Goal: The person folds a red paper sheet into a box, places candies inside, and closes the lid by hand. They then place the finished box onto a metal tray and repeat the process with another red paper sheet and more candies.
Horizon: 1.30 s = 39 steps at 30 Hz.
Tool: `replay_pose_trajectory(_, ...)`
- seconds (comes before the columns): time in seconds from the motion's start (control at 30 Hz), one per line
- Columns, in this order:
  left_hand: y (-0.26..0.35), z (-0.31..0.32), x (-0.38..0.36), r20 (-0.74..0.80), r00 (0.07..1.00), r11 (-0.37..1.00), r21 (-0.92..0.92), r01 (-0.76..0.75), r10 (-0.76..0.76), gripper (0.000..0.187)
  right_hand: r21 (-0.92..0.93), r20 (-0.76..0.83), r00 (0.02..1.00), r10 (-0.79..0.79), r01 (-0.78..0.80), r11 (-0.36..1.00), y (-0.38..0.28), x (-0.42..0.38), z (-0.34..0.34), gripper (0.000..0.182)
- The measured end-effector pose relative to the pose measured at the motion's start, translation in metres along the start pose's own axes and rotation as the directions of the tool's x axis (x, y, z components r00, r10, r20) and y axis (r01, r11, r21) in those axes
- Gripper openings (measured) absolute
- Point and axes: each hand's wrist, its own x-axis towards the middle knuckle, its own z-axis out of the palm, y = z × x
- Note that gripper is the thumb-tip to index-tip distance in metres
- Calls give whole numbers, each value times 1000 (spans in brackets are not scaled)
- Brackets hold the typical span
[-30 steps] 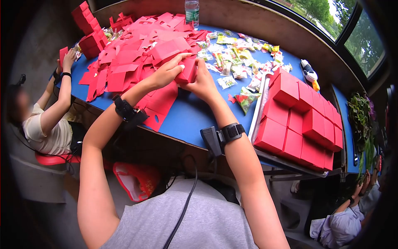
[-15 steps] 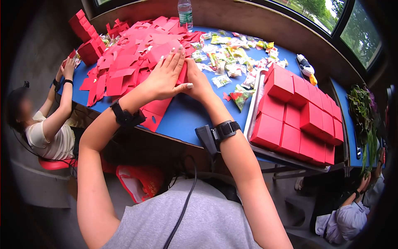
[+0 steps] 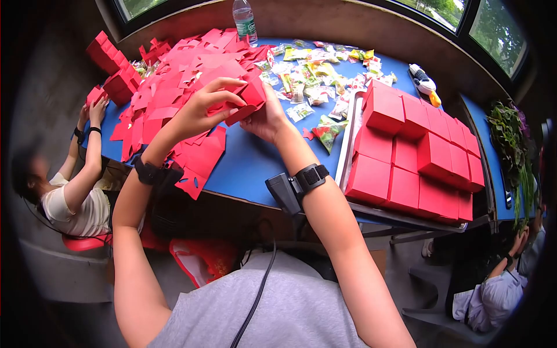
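Observation:
A small red paper box [image 3: 253, 95] is held above the blue table, its near side tilted up and partly folded. My right hand [image 3: 268, 120] grips it from the right and below. My left hand [image 3: 212, 105] is at the box's left side, fingers curved and spaced, tips against the red paper. The palm side of both hands is partly hidden. Just left of the hands lies a wide heap of flat red box blanks [image 3: 168, 95], and some loose blanks [image 3: 200, 159] hang over the table's near edge.
Wrapped snack packets [image 3: 319, 72] lie across the back of the blue table [image 3: 243, 168]. On the right, finished red boxes [image 3: 400, 185] are stacked on a tray [image 3: 348, 136]. A water bottle [image 3: 245, 26] stands at the back. Two other people sit nearby, one [image 3: 75, 185] handling a red box.
My hands have gone from pressed flat together around the red paper to holding an opened-up box between them. My left fingers have spread and curved. The camera view has shifted slightly.

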Motion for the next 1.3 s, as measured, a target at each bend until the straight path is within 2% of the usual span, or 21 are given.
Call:
replay_pose_trajectory(0.17,-14,17,8,-3,994,973,207,-103,106,42,-74,-5,999,49,-50,996,-3,-3,-8,58)
replay_pose_trajectory(0.23,-7,16,10,59,974,839,497,-219,219,54,-76,-4,993,119,-119,990,-4,-2,-12,58)
replay_pose_trajectory(0.3,-4,14,9,125,973,789,570,-232,196,57,-57,-71,990,124,-128,990,-5,-1,-11,59)
replay_pose_trajectory(0.37,-5,14,7,244,956,713,641,-286,164,58,-141,-66,959,276,-283,949,-8,-1,-13,68)
replay_pose_trajectory(0.43,-11,17,3,227,952,693,652,-306,207,68,-147,-93,959,268,-279,949,-10,-3,-15,73)
replay_pose_trajectory(0.5,-17,22,-3,80,995,896,437,-82,52,81,-238,-3,931,365,-355,904,-15,-4,-14,68)
replay_pose_trajectory(0.53,-18,24,-2,31,992,891,436,-123,122,88,-331,-79,934,348,-354,875,-19,-10,-7,69)
replay_pose_trajectory(0.7,-12,34,-5,-67,997,913,408,-6,36,80,-555,-223,944,241,-327,765,-19,-10,-7,67)
replay_pose_trajectory(0.73,-15,35,-5,-70,997,950,310,36,-15,79,-892,-215,908,-359,-34,451,-16,-8,2,60)
replay_pose_trajectory(0.77,-16,35,-5,-67,996,975,210,78,-65,79,-996,87,612,-786,37,-82,-16,-9,10,53)
replay_pose_trajectory(0.8,-12,37,-8,-71,974,973,67,221,-216,78,-977,176,459,-871,192,-97,-18,-13,15,34)
replay_pose_trajectory(0.83,-12,39,-8,-66,975,974,65,218,-214,78,-927,241,425,-873,367,-77,-26,-27,36,28)
replay_pose_trajectory(0.9,-17,42,-5,10,944,942,78,328,-329,79,-796,529,250,-811,477,-372,-24,-38,58,22)
replay_pose_trajectory(0.93,-43,50,-9,0,976,972,-85,218,-219,68,-758,583,320,-747,545,-358,-14,-38,65,25)
replay_pose_trajectory(1.0,-65,62,-16,-40,975,970,-118,214,-220,76,-687,704,406,-583,598,-412,7,-34,73,24)
replay_pose_trajectory(1.07,-73,65,-24,36,999,996,78,-32,30,48,-703,710,491,-506,450,-550,19,-21,64,20)
replay_pose_trajectory(1.1,-74,65,-24,37,999,997,76,-29,26,48,-719,684,531,-500,374,-586,20,-13,57,20)
replay_pose_trajectory(1.17,-55,56,-16,73,987,986,-81,147,-141,65,-746,645,559,-521,315,-587,8,-18,52,20)
replay_pose_trajectory(1.2,-36,53,-13,74,954,930,-214,300,-291,61,-754,620,588,-520,263,-602,2,-25,50,21)
replay_pose_trajectory(1.23,-31,56,-12,5,957,891,-363,272,-290,63,-789,570,621,-538,231,-569,-4,-31,47,23)
replay_pose_trajectory(1.3,-21,46,-9,94,916,883,-246,401,-390,65,-849,421,688,-591,69,-524,-14,-39,41,26)
